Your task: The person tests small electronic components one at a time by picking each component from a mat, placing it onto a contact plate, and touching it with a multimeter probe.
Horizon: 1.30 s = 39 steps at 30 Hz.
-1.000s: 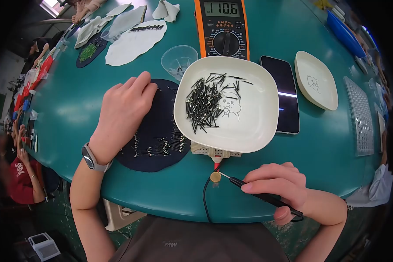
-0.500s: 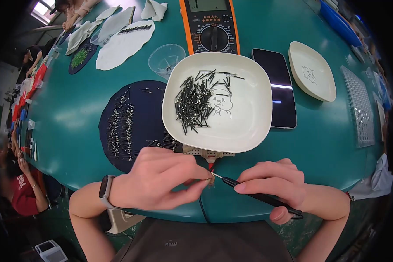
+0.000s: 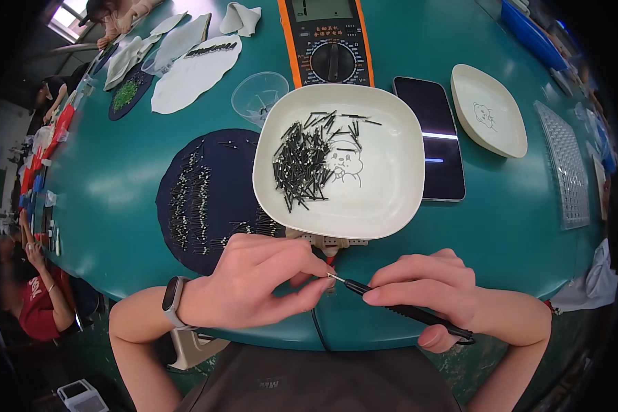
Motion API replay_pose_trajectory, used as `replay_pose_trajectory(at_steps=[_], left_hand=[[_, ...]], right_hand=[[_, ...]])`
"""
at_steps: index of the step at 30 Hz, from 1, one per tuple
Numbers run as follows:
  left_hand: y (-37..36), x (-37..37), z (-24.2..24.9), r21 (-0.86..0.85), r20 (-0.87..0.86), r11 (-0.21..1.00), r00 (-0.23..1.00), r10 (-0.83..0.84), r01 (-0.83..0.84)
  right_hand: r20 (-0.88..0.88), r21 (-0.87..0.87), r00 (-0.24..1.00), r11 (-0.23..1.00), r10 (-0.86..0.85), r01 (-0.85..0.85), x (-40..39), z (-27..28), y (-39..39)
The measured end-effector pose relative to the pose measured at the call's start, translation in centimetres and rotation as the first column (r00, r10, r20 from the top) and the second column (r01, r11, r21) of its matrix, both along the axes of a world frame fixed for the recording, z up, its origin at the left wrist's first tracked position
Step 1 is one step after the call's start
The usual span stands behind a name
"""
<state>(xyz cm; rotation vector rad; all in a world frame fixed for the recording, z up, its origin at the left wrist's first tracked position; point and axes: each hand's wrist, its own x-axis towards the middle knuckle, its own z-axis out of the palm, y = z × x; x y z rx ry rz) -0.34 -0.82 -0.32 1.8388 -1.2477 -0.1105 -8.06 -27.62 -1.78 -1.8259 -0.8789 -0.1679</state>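
My right hand is wrapped round a black test probe, its metal tip pointing left. My left hand, with a watch on the wrist, is closed in a pinch at that tip; whatever sits between its fingertips is too small to make out. Just beyond my hands stands a cream dish with a bear drawing and a heap of small black pin-like parts on its left side. More such parts lie in rows on a dark blue round cloth. A red lead shows under the dish, beside a pegboard-like block.
An orange-edged multimeter lies behind the dish. Right of it are a phone, a second cream dish and a clear plastic tray. A clear cup and white cloths stand left. Other people sit along the left edge.
The probe tip and my left fingertips have shifted very slightly and stay together. The whole view has moved a little; both hands keep their grips.
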Motion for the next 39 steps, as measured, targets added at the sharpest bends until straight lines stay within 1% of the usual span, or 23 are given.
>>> replay_pose_trajectory(at_steps=[9,12,15,17,18,19,21,22,25,28,31,32,33,34,35,36,37,38,39], left_hand=[[0.1,-0.1,0.1,0.020,-0.016,1.000,1.000,0.005,-0.004],[0.3,-0.1,0.5,0.049,0.107,0.999,0.994,0.013,-0.018],[1.1,0.5,2.1,-0.058,0.112,0.980,0.974,0.196,-0.190],[2.4,2.9,3.9,0.053,0.191,0.937,0.924,0.331,-0.347],[3.3,4.5,3.8,0.111,0.356,0.873,0.839,0.412,-0.475],[4.2,5.9,3.4,0.144,0.514,0.787,0.725,0.459,-0.600],[5.2,8.0,2.6,0.203,0.755,0.725,0.576,0.312,-0.658],[5.4,8.5,2.1,0.221,0.845,0.688,0.488,0.218,-0.691],[5.6,8.8,0.4,0.351,0.862,0.627,0.501,0.073,-0.695],[5.2,9.0,1.0,0.347,0.886,0.610,0.462,0.035,-0.712],[5.1,8.7,2.1,0.168,0.774,0.734,0.549,0.315,-0.658],[4.2,7.7,2.7,0.073,0.672,0.787,0.614,0.414,-0.612],[3.5,6.1,3.5,0.061,0.508,0.827,0.731,0.456,-0.558],[3.0,4.3,3.9,0.035,0.320,0.862,0.823,0.469,-0.506],[2.6,3.1,3.6,-0.004,0.214,0.924,0.902,0.374,-0.382],[2.0,2.0,3.4,0.011,0.125,0.967,0.960,0.250,-0.253],[1.3,1.4,2.5,0.009,0.134,0.991,0.982,0.131,-0.134],[1.0,1.0,2.2,0.077,0.103,0.995,0.993,0.051,-0.059],[0.6,0.7,1.1,0.028,0.097,1.000,0.995,-0.007,0.005]], right_hand=[[0.030,0.054,0.999,0.998,0.010,-0.012,0.3,-0.1,0.1],[0.044,0.083,0.999,0.997,-0.001,-0.002,0.3,-0.2,0.2],[0.052,0.111,0.999,0.994,-0.012,0.006,0.4,-0.3,0.4],[0.053,0.110,0.999,0.994,-0.013,0.007,0.4,-0.3,0.5],[0.054,0.105,0.999,0.994,-0.010,0.005,0.4,-0.2,0.4],[0.053,0.101,0.999,0.995,-0.007,0.002,0.4,-0.1,0.4],[0.053,0.109,0.999,0.994,-0.010,0.004,0.5,-0.1,0.6],[0.051,0.112,0.999,0.994,-0.011,0.005,0.5,0.0,0.7],[0.046,0.115,0.999,0.993,-0.010,0.005,0.6,0.0,0.7],[0.086,0.159,0.996,0.987,-0.027,0.013,0.7,-0.5,1.0],[0.062,0.145,0.998,0.989,-0.019,0.010,0.6,-0.2,0.9],[0.058,0.138,0.998,0.990,-0.013,0.004,0.6,-0.2,0.9],[0.053,0.131,0.999,0.991,-0.009,0.002,0.7,-0.2,0.8],[0.047,0.121,0.999,0.993,-0.006,0.000,0.7,-0.1,0.8],[0.043,0.111,0.999,0.994,-0.009,0.004,0.6,-0.1,0.7],[0.040,0.098,0.999,0.995,-0.009,0.005,0.6,0.0,0.5],[0.038,0.085,0.999,0.996,-0.006,0.003,0.6,0.1,0.5],[0.032,0.078,0.999,0.997,-0.004,0.002,0.6,0.2,0.4],[0.026,0.074,1.000,0.997,-0.003,0.001,0.5,0.2,0.3]])
